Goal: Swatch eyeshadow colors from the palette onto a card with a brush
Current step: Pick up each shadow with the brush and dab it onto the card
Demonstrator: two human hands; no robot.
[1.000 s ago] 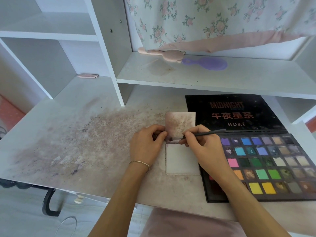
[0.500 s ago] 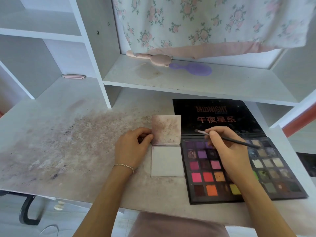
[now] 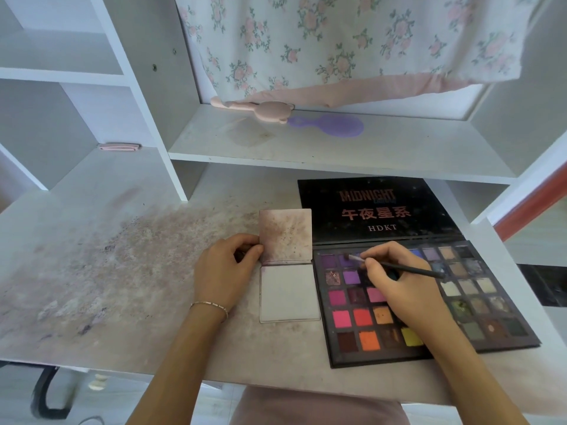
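Tabletop (image 3: 107, 271): white, smeared with pinkish powder, under white shelves.
Palette (image 3: 429, 342): open at the right, lid lying flat behind the pans.
Card (image 3: 288, 294): white, just left of the palette, a stained card (image 3: 285, 234) behind it.
Left hand (image 3: 222, 268): grip pinches the stained card's left edge.
Right hand (image 3: 395, 277): grip closed round the brush (image 3: 408, 269), tip on a purple pan in the top row.
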